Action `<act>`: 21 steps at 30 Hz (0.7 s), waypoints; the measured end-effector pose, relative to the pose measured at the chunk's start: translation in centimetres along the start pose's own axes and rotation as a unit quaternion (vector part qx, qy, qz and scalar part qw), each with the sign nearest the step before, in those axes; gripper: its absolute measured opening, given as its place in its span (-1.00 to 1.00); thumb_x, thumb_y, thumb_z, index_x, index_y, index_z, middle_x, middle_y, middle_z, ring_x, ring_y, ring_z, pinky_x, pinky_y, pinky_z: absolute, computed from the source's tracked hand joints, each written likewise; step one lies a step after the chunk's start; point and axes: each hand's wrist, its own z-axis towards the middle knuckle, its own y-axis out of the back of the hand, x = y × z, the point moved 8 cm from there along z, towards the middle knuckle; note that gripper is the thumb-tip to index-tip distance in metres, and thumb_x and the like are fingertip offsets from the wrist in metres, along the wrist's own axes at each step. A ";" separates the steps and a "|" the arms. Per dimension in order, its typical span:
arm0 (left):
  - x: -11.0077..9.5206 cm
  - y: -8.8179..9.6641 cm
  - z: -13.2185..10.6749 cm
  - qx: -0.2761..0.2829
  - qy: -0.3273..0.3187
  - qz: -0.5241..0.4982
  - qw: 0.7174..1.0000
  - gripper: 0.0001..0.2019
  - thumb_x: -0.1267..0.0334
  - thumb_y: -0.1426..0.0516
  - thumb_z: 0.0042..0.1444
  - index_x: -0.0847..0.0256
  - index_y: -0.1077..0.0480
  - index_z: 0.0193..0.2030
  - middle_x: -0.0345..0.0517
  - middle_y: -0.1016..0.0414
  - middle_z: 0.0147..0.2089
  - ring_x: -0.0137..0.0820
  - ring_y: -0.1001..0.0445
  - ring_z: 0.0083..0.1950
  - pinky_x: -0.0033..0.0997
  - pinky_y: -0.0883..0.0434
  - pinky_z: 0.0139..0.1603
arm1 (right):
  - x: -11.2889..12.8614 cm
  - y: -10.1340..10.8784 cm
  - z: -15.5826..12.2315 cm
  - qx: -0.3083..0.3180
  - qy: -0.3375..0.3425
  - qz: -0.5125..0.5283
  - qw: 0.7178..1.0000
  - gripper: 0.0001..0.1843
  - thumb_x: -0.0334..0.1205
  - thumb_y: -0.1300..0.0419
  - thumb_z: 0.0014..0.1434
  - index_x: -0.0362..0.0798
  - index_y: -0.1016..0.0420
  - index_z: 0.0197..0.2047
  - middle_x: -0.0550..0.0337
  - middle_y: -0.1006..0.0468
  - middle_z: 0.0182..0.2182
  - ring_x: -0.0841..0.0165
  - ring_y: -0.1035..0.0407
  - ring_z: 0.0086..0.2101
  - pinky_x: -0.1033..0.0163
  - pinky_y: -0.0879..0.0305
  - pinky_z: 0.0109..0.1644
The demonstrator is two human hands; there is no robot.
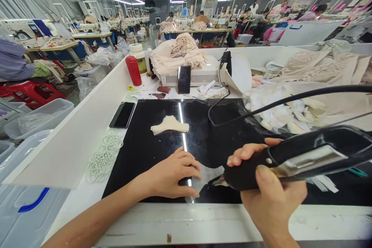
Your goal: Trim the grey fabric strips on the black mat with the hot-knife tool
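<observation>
My left hand [174, 174] and right hand [271, 199] at a black mat [139, 143], the right clenched round a black handheld tool [293, 159].
My left hand lies flat near the mat's front edge, fingers released. The tool's tip is partly hidden, perhaps touching a pale piece just beside my left fingers. Its body runs off the right edge. A cream fabric piece [170, 125] lies mid-mat, bare mat around it.

The right hand [271, 197] grips a black heat tool [293, 159], its tip low over the black mat [151, 151]. The left hand [174, 172] lies flat just beside it. A cream fabric piece [170, 125] lies farther back on the desk [162, 224].
</observation>
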 end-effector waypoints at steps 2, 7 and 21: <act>-0.2 -0.2 0.1 -0.013 -0.004 0.011 1.000 -0.60 0.04 -0.35 0.22 0.08 -0.50 0.14 0.00 -0.48 0.26 -0.13 -0.37 0.32 0.12 0.09 0.55 | 0.2 0.9 1.0 -0.039 0.013 -0.001 0.999 -0.55 -0.17 -0.46 0.10 0.08 -0.44 0.02 0.28 -0.51 -0.37 0.33 -0.41 -0.43 0.19 -0.48 -0.36; -0.4 -1.9 0.3 0.025 -0.018 0.053 0.998 -0.42 -0.04 -0.27 0.29 0.06 -0.31 0.38 -0.01 -0.33 0.42 -0.05 -0.21 0.45 0.24 0.09 0.54 | -0.3 1.7 1.6 -0.058 0.017 0.001 0.998 -0.56 -0.19 -0.44 0.11 0.06 -0.43 0.02 0.30 -0.52 -0.37 0.35 -0.43 -0.44 0.20 -0.48 -0.35; -0.5 -2.0 0.4 0.046 -0.002 0.073 0.996 -0.42 -0.05 -0.24 0.31 0.03 -0.30 0.40 -0.06 -0.32 0.43 -0.05 -0.21 0.46 0.27 0.05 0.53 | -0.9 1.3 0.7 -0.032 0.022 -0.043 0.998 -0.60 -0.19 -0.38 0.22 0.08 -0.38 0.08 0.29 -0.52 -0.32 0.34 -0.46 -0.41 0.12 -0.47 -0.28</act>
